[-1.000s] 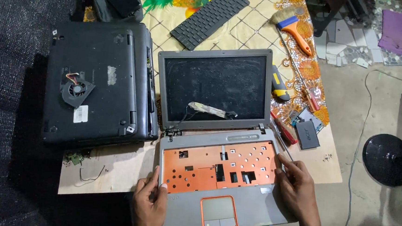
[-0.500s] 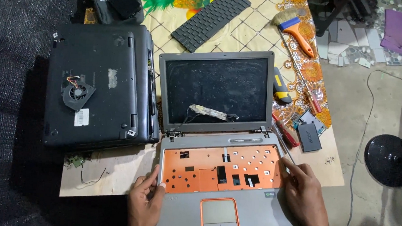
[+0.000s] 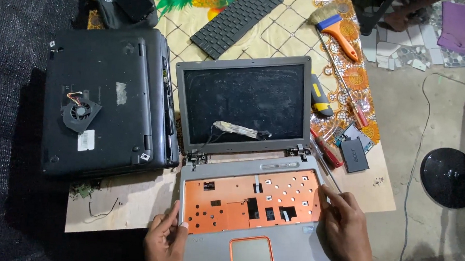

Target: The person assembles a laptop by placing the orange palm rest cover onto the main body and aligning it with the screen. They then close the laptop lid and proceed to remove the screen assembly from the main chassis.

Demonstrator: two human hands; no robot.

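An open grey laptop (image 3: 244, 107) lies in front of me with its keyboard taken out, baring an orange tray (image 3: 252, 204) full of holes. A loose ribbon cable (image 3: 238, 130) rests against the dark screen. My left hand (image 3: 165, 242) grips the left front edge of the laptop base beside the orange-rimmed touchpad (image 3: 251, 253). My right hand (image 3: 344, 231) rests on the right edge of the base, fingers touching the tray's right end. Neither hand holds a tool.
A closed black laptop (image 3: 108, 101) with a loose fan (image 3: 80, 113) on it lies to the left. A detached keyboard (image 3: 236, 20), a brush (image 3: 333, 26), screwdrivers (image 3: 325, 149), a small black part (image 3: 352, 154) and a round black base (image 3: 450, 176) lie around.
The view has shifted slightly. Both hands stay on the laptop base; my left hand has slid a little along the left edge. Nothing was picked up.
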